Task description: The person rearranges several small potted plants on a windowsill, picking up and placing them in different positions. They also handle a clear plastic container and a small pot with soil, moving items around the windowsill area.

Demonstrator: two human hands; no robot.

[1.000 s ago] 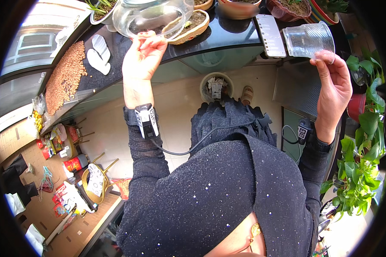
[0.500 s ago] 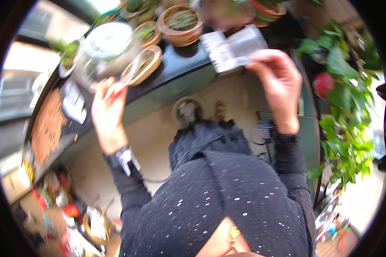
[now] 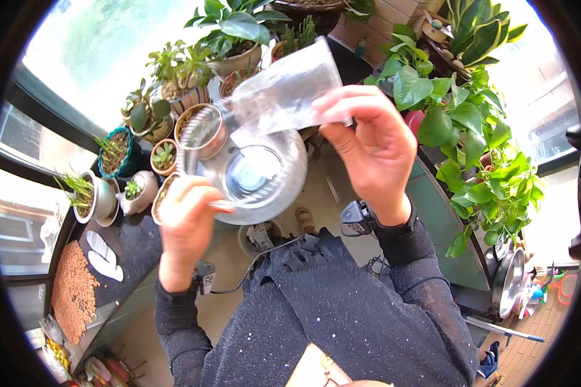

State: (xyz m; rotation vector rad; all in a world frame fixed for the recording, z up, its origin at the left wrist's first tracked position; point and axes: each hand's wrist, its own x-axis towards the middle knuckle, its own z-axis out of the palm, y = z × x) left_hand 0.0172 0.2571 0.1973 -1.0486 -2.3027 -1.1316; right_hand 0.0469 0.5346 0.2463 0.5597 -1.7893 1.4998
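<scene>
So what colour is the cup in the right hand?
The cup is clear, colourless; head view shows it best.

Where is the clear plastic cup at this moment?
In the head view, the clear plastic cup is at the upper middle, its right end in the right hand; it partly overlaps the round clear bowl held by the left hand.

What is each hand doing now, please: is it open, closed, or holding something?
Left hand: closed, holding the clear bowl by its edge.
Right hand: closed, holding the clear cup by its edge.
</scene>
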